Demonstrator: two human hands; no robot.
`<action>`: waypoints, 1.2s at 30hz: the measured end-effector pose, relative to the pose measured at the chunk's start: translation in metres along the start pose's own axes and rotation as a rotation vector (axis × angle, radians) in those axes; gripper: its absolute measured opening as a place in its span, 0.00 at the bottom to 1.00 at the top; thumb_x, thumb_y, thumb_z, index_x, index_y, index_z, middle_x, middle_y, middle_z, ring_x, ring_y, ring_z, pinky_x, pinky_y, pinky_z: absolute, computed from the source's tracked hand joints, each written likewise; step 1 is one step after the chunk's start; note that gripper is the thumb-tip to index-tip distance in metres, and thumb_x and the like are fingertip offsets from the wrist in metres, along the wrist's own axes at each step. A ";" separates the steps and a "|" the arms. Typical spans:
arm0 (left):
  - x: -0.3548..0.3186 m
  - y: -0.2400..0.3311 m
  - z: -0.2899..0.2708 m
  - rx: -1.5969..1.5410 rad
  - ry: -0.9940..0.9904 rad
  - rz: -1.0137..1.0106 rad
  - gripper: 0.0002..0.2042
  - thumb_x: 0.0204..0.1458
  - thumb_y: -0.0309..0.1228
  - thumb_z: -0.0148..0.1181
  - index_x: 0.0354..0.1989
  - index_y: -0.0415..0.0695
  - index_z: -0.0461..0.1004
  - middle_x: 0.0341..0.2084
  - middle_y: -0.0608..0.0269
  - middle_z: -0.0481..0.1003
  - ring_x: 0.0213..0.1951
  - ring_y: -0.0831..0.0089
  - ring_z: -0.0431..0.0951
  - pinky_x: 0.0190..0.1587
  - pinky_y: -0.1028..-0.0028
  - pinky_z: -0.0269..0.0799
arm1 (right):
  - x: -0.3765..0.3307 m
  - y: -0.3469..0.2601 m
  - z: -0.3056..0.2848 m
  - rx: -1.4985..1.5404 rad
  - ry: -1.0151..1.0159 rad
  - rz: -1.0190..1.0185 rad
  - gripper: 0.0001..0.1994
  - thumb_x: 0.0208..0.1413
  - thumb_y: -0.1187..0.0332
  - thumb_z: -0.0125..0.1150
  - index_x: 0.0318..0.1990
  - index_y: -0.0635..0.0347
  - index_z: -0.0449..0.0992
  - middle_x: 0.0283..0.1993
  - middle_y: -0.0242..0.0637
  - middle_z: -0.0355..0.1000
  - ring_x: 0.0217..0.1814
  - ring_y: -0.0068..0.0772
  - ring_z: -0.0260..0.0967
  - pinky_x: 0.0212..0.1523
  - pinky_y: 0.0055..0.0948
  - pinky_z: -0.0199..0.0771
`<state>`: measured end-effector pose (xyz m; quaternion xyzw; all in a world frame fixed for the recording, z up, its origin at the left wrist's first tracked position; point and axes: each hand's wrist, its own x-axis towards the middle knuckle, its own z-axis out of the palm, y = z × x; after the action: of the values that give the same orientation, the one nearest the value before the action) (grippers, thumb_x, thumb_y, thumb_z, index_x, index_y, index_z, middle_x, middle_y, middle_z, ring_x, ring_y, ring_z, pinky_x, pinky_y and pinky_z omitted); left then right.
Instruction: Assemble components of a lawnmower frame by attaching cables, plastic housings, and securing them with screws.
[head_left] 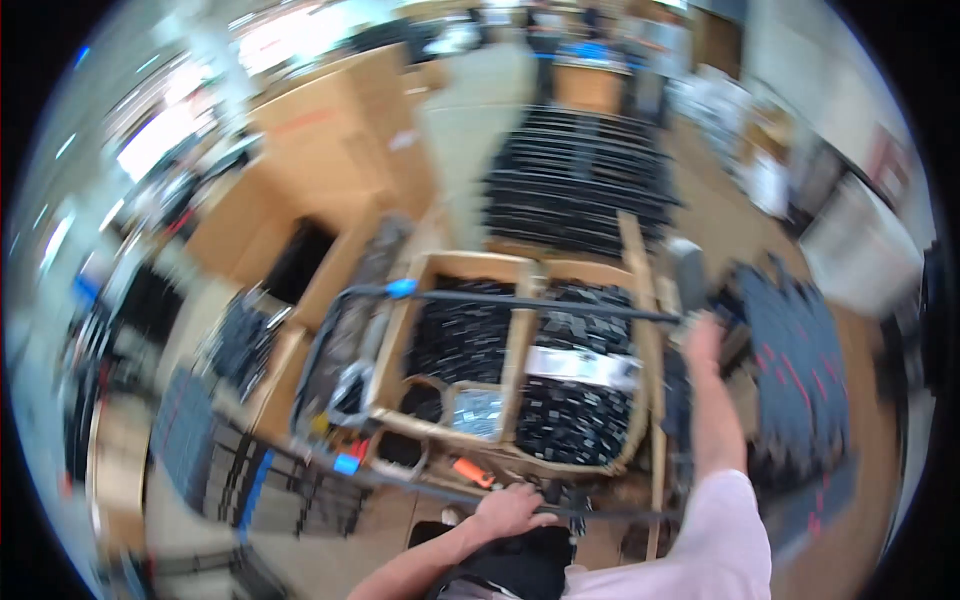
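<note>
A dark tubular frame [560,303] with bright blue pieces at its left corners lies across the boxes in front of me. My left hand [512,510] is closed over its near bar, close to my body. Out at the frame's far right corner is my right hand [703,338], blurred by motion. Its fingers look closed around the handle of what appears to be a mallet [687,275], whose grey, blocky head shows just beyond the hand. The handle is hidden, and I cannot tell whether the mallet touches the frame.
Beneath the frame, open cardboard boxes [528,330] hold many small black parts, with a white label strip in the right one. An orange-handled tool [473,472] lies near my left hand. Stacked black frames [580,190] stand ahead, grey tubes [795,350] right, a large carton [320,130] left.
</note>
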<state>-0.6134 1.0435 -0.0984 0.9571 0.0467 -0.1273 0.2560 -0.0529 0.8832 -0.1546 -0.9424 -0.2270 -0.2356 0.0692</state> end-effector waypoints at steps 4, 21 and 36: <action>-0.006 -0.010 0.014 -0.016 0.046 -0.003 0.28 0.61 0.61 0.56 0.41 0.43 0.81 0.46 0.53 0.78 0.49 0.51 0.81 0.47 0.54 0.81 | 0.065 -0.016 0.032 0.665 -0.007 0.057 0.15 0.60 0.68 0.60 0.53 0.59 0.82 0.50 0.50 0.81 0.56 0.56 0.79 0.57 0.49 0.78; -0.142 0.004 0.011 -1.962 0.765 -0.412 0.18 0.71 0.38 0.52 0.64 0.43 0.69 0.55 0.58 0.78 0.56 0.62 0.80 0.58 0.56 0.78 | -0.279 -0.344 -0.300 1.465 -1.028 -0.553 0.23 0.49 0.76 0.72 0.50 0.62 0.68 0.51 0.41 0.67 0.56 0.38 0.67 0.60 0.35 0.70; -0.259 -0.051 0.251 -2.415 0.328 -0.993 0.14 0.71 0.37 0.47 0.50 0.47 0.79 0.44 0.60 0.83 0.43 0.66 0.85 0.45 0.61 0.84 | -0.540 -0.389 -0.237 0.761 -1.860 -0.637 0.32 0.54 0.70 0.70 0.67 0.61 0.67 0.60 0.45 0.74 0.63 0.39 0.73 0.65 0.37 0.71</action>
<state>-0.9263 0.9558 -0.2635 0.0123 0.5052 0.0312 0.8624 -0.7539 0.9584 -0.1936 -0.5649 -0.4867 0.6596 0.0940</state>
